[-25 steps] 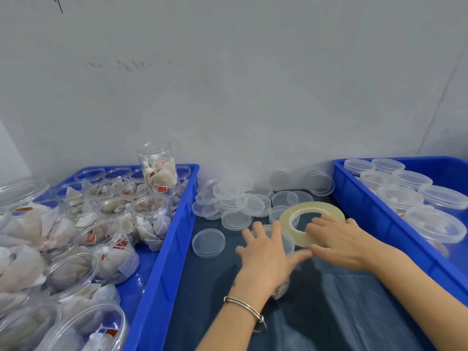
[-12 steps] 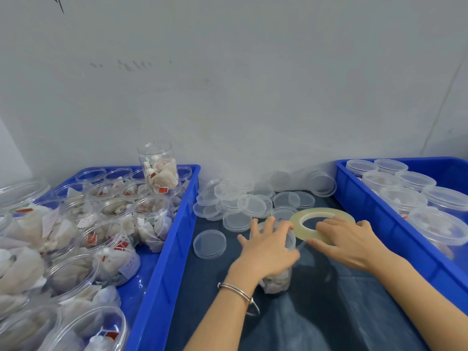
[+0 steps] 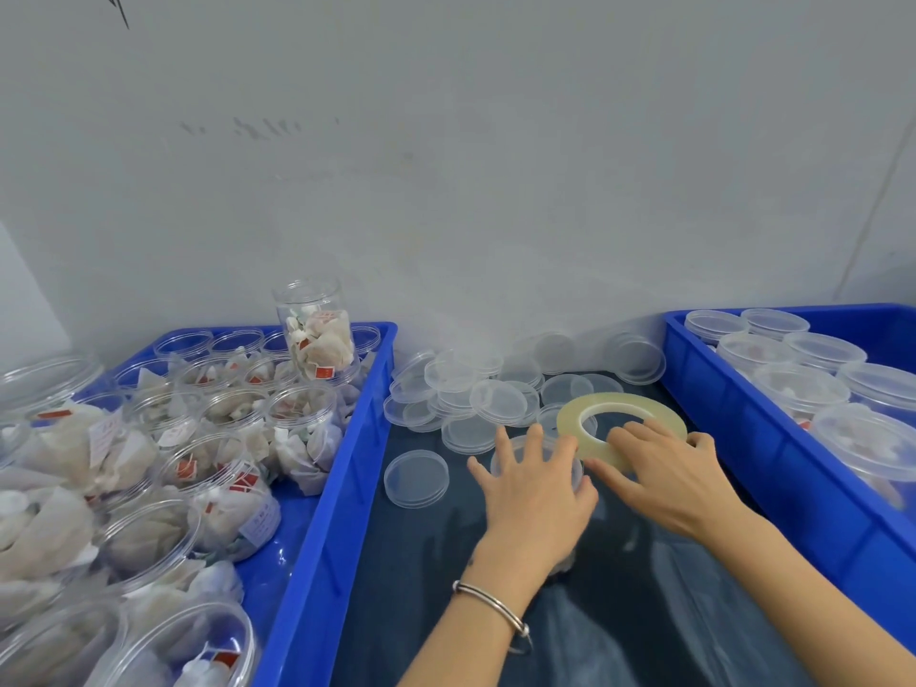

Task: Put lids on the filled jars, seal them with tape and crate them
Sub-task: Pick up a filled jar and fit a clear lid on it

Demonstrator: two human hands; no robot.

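Note:
A clear lidded jar [image 3: 515,451] stands on the dark cloth between two blue crates, mostly hidden under my left hand [image 3: 533,493], which grips its top with spread fingers. Right beside it, my right hand [image 3: 664,476] holds a yellowish roll of clear tape [image 3: 619,414] tilted against the jar's lid edge. Loose clear lids [image 3: 495,399] lie piled behind the jar; a single lid [image 3: 416,478] lies to its left.
The left blue crate [image 3: 342,488] holds several open jars filled with white sachets, one jar [image 3: 317,342] standing on top. The right blue crate [image 3: 743,438] holds several lidded jars. A grey wall stands close behind.
My left hand rose from flat over the jar and now grips its lid. My right hand brought the tape roll slightly left, against the jar's top.

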